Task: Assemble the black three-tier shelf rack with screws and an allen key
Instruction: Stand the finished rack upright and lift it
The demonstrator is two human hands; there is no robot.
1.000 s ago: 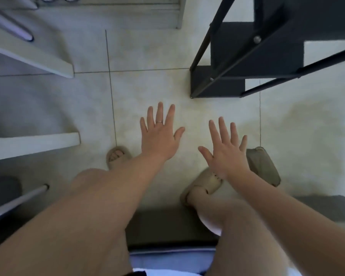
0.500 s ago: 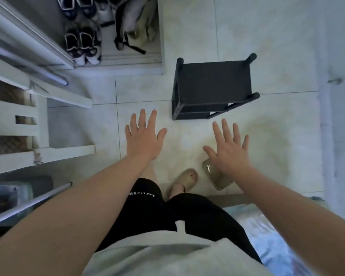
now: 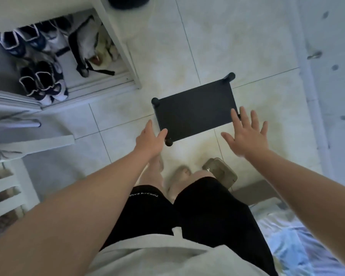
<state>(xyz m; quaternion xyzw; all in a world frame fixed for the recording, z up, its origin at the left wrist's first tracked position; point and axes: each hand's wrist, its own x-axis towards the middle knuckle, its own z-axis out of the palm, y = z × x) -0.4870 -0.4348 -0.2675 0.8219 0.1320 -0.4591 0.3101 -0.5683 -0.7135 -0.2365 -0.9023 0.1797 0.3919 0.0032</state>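
I am holding my left hand and right hand spread and released, grasping nothing, at the near corners of the black rack.

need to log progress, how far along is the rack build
Done, apparently: the black rack stands upright on the tiled floor, top shelf fitted, caps on its corner posts. In hand: nothing; the left hand and right hand reach open towards its near side, no allen key or screws in view. Left: lower tiers are hidden beneath the top shelf, so unclear.

Left hand, right hand spread beside rack.
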